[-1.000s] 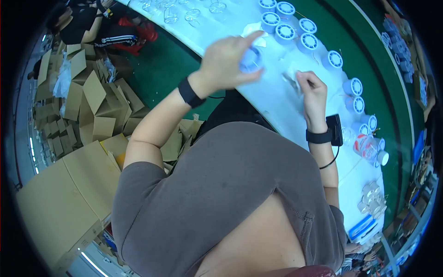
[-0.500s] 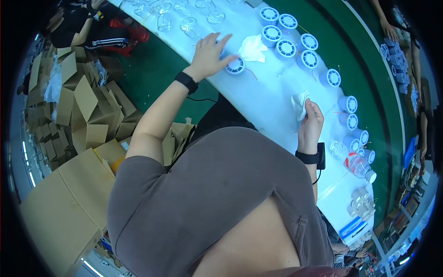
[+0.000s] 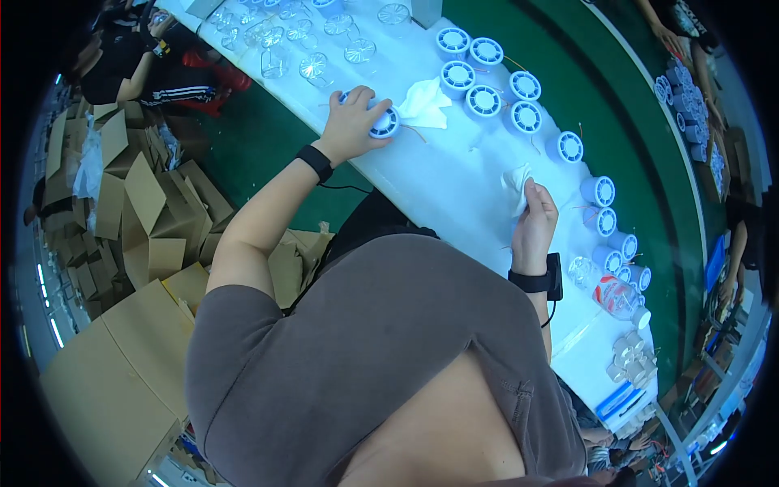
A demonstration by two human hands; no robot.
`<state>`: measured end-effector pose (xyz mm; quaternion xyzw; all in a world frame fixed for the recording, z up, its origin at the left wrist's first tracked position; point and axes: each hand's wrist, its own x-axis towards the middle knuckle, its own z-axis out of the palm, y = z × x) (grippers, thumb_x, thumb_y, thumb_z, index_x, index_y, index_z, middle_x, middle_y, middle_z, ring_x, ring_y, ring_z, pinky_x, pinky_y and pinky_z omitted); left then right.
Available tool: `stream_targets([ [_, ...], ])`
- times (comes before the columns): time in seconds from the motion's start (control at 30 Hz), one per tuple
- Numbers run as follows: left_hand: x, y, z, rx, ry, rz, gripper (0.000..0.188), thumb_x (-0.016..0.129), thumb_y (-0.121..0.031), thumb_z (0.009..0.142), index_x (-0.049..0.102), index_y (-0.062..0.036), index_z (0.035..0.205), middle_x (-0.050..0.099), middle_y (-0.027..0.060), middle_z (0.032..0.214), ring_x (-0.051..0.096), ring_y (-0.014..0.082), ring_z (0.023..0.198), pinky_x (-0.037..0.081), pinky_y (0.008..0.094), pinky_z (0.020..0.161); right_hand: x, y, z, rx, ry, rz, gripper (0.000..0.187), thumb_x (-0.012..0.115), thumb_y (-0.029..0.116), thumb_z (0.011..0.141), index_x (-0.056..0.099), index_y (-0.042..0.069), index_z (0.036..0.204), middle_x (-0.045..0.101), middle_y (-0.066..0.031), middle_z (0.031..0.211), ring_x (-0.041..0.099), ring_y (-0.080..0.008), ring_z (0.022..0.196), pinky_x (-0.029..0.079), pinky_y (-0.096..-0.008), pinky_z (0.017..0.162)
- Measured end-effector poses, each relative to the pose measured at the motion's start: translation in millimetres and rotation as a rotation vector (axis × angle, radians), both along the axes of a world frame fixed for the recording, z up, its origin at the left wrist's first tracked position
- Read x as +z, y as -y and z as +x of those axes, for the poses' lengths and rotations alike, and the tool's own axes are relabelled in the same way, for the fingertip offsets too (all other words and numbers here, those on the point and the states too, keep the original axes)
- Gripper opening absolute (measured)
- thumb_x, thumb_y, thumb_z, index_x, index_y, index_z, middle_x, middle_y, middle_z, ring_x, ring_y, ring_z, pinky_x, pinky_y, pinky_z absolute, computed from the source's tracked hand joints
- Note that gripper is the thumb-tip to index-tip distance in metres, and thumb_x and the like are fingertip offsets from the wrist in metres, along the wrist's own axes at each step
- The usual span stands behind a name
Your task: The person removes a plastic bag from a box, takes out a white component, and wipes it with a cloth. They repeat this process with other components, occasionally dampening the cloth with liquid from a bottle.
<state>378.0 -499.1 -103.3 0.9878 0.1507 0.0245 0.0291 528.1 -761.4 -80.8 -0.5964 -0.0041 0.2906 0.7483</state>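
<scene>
Since before, left hand (image 3: 350, 122) now grips a fan (image 3: 383, 123); right hand (image 3: 534, 217) pinches a cloth (image 3: 514, 180); the fan row (image 3: 526, 114) beyond waits untouched

A long white worktable (image 3: 454, 174) sweeps from eleven o'clock down to four o'clock, bright under even overhead light. Green floor (image 3: 268, 146) runs along its near edge, and a green strip (image 3: 617, 97) lies beyond it at one o'clock. Flattened brown cardboard boxes (image 3: 138, 219) pile up at nine o'clock, with a big carton (image 3: 105, 381) at seven o'clock. Thin light strips (image 3: 45, 300) glow at the far left rim.
</scene>
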Motion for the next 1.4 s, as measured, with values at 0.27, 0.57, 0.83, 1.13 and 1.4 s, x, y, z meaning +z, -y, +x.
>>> stream_targets([
  [0.27, 18, 23, 76, -0.014, 0.364, -0.056, 0.065, 0.066, -0.037, 0.061, 0.040, -0.0096, 0.113, 0.042, 0.0136, 0.110, 0.038, 0.0263, 0.106, 0.029, 0.0473, 0.081, 2, -1, -3, -0.019, -0.136, 0.056, 0.014, 0.052, 0.012, 0.081, 0.058, -0.001, 0.078, 0.057, -0.0009, 0.073, 0.048, -0.0062, 0.068, 0.035, -0.0188, 0.065],
  [0.57, -5, 11, 119, 0.017, 0.091, -0.177, 0.056, 0.068, -0.024, 0.059, 0.044, -0.0033, 0.106, 0.049, 0.0135, 0.096, 0.046, 0.0293, 0.092, 0.041, 0.0367, 0.074, 8, 26, -7, -0.081, -0.206, 0.147, 0.015, 0.048, 0.011, 0.082, 0.055, -0.001, 0.085, 0.056, -0.0043, 0.082, 0.050, -0.0110, 0.078, 0.038, -0.0241, 0.072],
  [0.83, 25, 134, 45, -0.068, 0.433, -0.612, 0.068, 0.066, -0.012, 0.056, 0.034, 0.0012, 0.115, 0.047, 0.0151, 0.087, 0.046, 0.0312, 0.083, 0.040, 0.0350, 0.072, 18, 11, -12, 0.152, 0.858, -0.192, 0.007, 0.055, 0.005, 0.075, 0.056, 0.001, 0.081, 0.054, -0.0060, 0.075, 0.049, -0.0140, 0.068, 0.037, -0.0242, 0.065],
  [1.13, -24, 157, 30, -0.050, 0.418, -0.649, 0.081, 0.067, -0.014, 0.055, 0.024, 0.0002, 0.122, 0.047, 0.0157, 0.088, 0.046, 0.0299, 0.080, 0.038, 0.0361, 0.072, -44, -7, -14, 0.684, 1.355, -0.240, 0.004, 0.055, 0.003, 0.066, 0.051, 0.003, 0.068, 0.046, -0.0084, 0.066, 0.044, -0.0255, 0.065, 0.038, -0.0336, 0.061],
  [1.4, -26, 150, 33, -0.174, 0.364, -0.470, 0.069, 0.067, -0.021, 0.056, 0.038, -0.0009, 0.115, 0.049, 0.0131, 0.087, 0.047, 0.0281, 0.080, 0.040, 0.0346, 0.069, -48, 3, -20, 0.589, 1.445, -0.290, 0.004, 0.052, 0.004, 0.069, 0.050, 0.003, 0.066, 0.045, -0.0091, 0.062, 0.044, -0.0258, 0.059, 0.038, -0.0340, 0.058],
])
